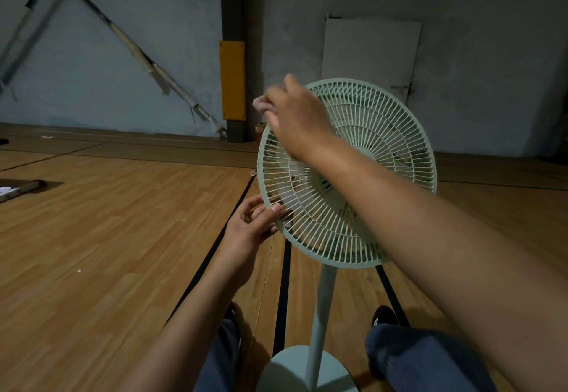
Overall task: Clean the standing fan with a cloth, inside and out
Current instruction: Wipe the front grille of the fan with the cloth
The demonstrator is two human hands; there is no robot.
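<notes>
Standing fan [362,158]: pale green, upright on wood-pattern floor [107,238], between the legs in blue trousers [424,358]. Round base [285,370] at bottom of frame, pole [322,305] rising to the grille head. Front grille [384,133] in place, facing the camera and tilted slightly back. No legible brand, label or writing on fan, wall or floor items.

Left hand [255,225]: forearm raised from lower centre, palm turned toward the fan. Fingers partly curled, thumb tip [276,207] laid on the front of the grille rim [270,210] at its lower left edge, remaining fingers behind the rim. Rim pinched between thumb and fingers.

Right hand [295,115]: arm extended diagonally from lower right across the grille face, back of hand toward the camera. Fingers clenched at the upper left edge of the rim. Small pale pinkish wad, apparently the cloth [259,104], protruding just beyond the knuckles, blurred; grasped in the fingers.

Beyond the fingertips: grey wall [123,53], dark column carrying a yellow panel [232,80], white board [368,50] leaning behind the fan head. Black floor lines [282,284] running beneath the left wrist toward the base.
</notes>
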